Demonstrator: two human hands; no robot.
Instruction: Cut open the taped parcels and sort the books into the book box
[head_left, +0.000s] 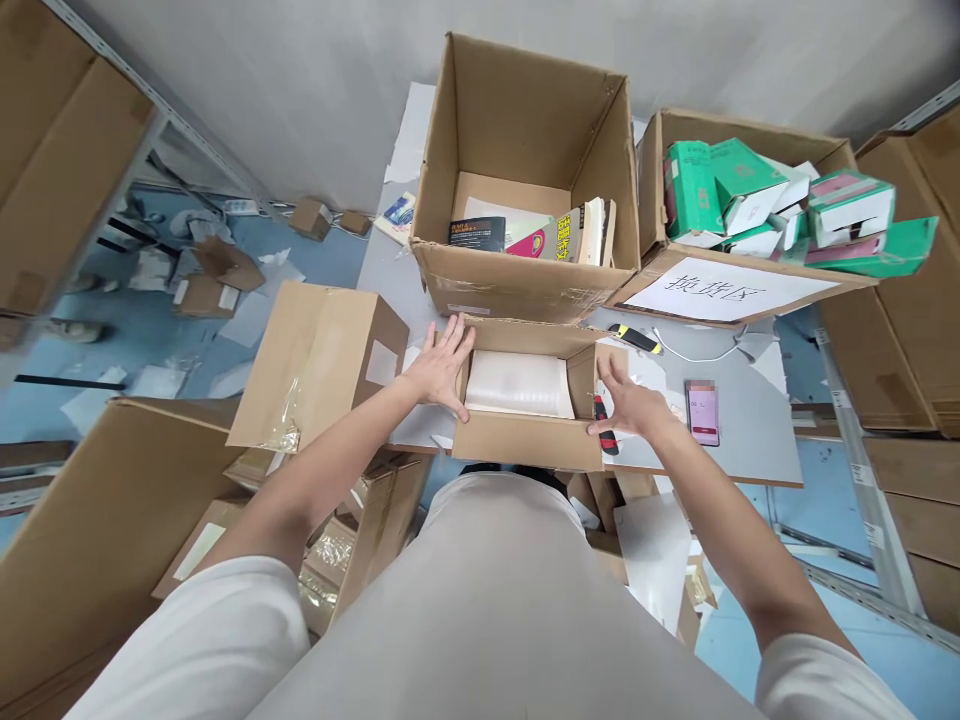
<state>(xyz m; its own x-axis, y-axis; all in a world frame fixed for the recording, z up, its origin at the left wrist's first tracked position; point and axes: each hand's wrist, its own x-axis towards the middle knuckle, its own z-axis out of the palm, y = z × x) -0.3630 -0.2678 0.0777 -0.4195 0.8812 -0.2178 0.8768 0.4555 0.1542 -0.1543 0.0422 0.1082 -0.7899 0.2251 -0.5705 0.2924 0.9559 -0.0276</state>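
A small open cardboard box (528, 443) sits at the front edge of the table, with a white, smooth-looking sheet or packet (519, 384) lying inside it. Spread along the box's left side, my left hand (442, 372) grips it with the thumb at the front corner and the fingers at the back corner. My right hand (628, 402) holds the opposite side, thumb on the front right corner and fingers bent by the side wall. Partly behind that hand lies a red and black box cutter (606, 428). A yellow and black cutter (634, 338) rests behind it.
Behind stands a large open carton (517, 285) with several books. Right of it, another carton (750, 290) is heaped with green boxes (694, 190). A taped carton (315, 350) stands at left, a phone (702, 412) at right. Cartons and paper litter the blue floor.
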